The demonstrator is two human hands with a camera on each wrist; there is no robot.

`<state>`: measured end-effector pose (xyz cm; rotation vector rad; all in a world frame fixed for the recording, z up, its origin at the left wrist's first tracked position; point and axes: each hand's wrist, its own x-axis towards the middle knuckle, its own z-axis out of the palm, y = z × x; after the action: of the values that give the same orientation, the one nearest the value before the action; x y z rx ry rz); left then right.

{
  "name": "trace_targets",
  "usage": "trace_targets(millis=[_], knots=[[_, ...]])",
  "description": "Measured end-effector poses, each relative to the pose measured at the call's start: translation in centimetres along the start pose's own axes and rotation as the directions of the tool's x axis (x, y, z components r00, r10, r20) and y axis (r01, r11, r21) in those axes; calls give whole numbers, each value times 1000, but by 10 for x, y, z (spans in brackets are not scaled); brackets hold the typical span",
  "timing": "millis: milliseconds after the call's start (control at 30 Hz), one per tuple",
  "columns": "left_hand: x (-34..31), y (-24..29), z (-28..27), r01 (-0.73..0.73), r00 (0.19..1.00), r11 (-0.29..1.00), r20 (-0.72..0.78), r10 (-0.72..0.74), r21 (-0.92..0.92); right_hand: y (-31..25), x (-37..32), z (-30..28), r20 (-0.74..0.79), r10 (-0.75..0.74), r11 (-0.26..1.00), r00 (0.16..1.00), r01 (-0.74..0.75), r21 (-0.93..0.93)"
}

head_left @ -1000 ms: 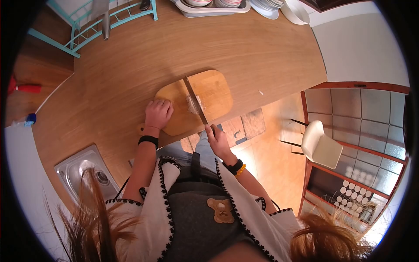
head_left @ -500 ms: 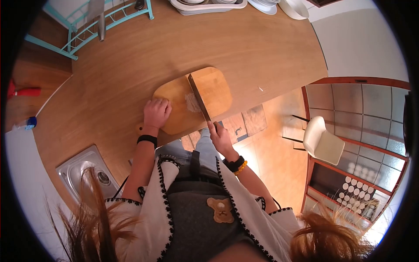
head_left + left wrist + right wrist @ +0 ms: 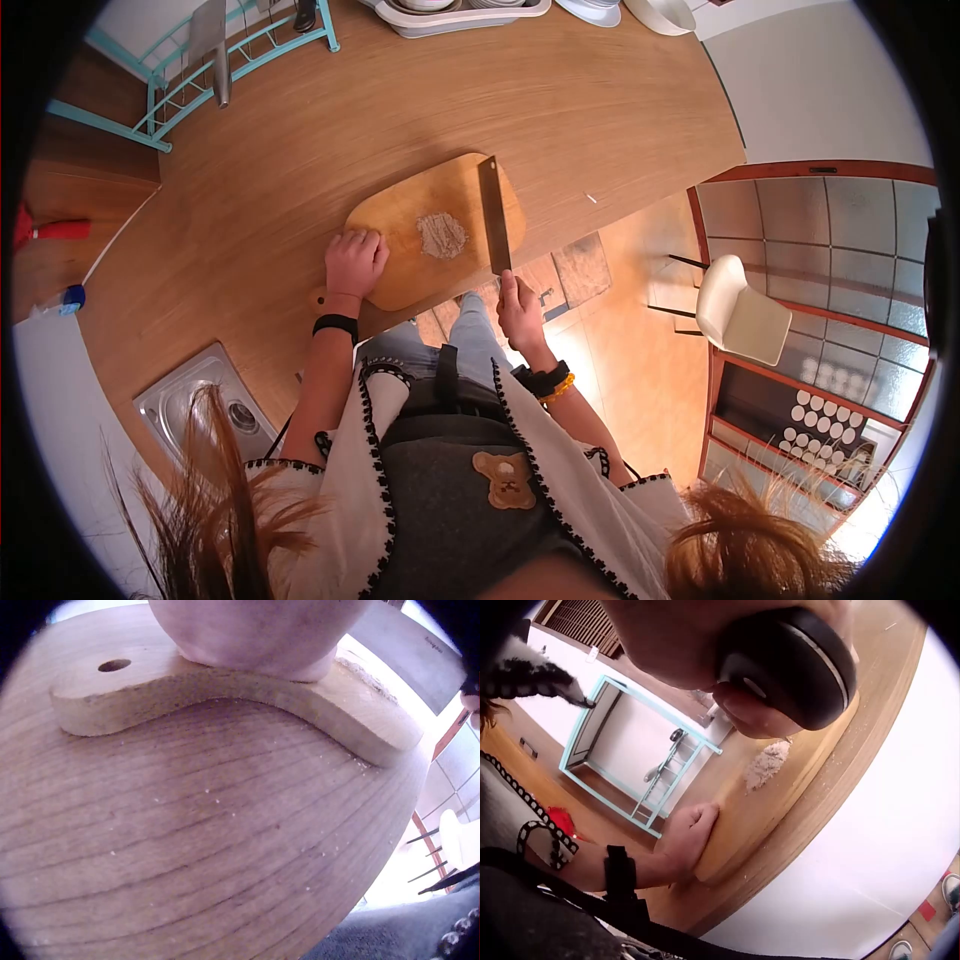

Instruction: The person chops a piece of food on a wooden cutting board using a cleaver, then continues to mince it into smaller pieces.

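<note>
A wooden cutting board (image 3: 400,285) lies at the counter's front edge, with a small heap of pale, finely chopped food (image 3: 442,235) on its middle. My left hand (image 3: 356,264) grips the board's left end beside the handle, whose round hole (image 3: 115,665) shows in the left wrist view. In my right hand (image 3: 520,312) is a cleaver (image 3: 493,215), held by its handle. Its blade stands over the board's right part, apart from the heap. The rounded black handle end (image 3: 810,671) pokes out of that hand in the right wrist view.
A turquoise rack (image 3: 160,105) with another cleaver (image 3: 210,45) stands at the back left. Crockery in a tray (image 3: 460,22) lines the back edge. A steel sink (image 3: 205,395) is at the near left. To the right, a white chair (image 3: 740,310) stands on the floor.
The cleaver has moved right, from over the heap to the board's right part, and the heap now shows whole. My left hand keeps its place on the board.
</note>
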<state>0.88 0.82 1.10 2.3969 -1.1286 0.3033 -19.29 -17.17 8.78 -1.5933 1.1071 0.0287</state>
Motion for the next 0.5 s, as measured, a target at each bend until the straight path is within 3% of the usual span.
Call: trace_targets(millis=[100, 300, 367, 500], knots=[[-1, 1, 0, 16, 1000, 1000, 19, -16, 8, -1, 3, -5, -31, 83, 996, 996, -81, 40], [0, 1, 0, 16, 1000, 1000, 9, -16, -9, 12, 7, 15, -70, -64, 972, 995, 46, -231], [0, 1, -1, 13, 1000, 1000, 16, -13, 2, 7, 2, 27, 35, -69, 965, 997, 76, -253], [1, 0, -3, 3, 1000, 1000, -17, -3, -14, -19, -11, 39, 83, -93, 955, 992, 112, -275]])
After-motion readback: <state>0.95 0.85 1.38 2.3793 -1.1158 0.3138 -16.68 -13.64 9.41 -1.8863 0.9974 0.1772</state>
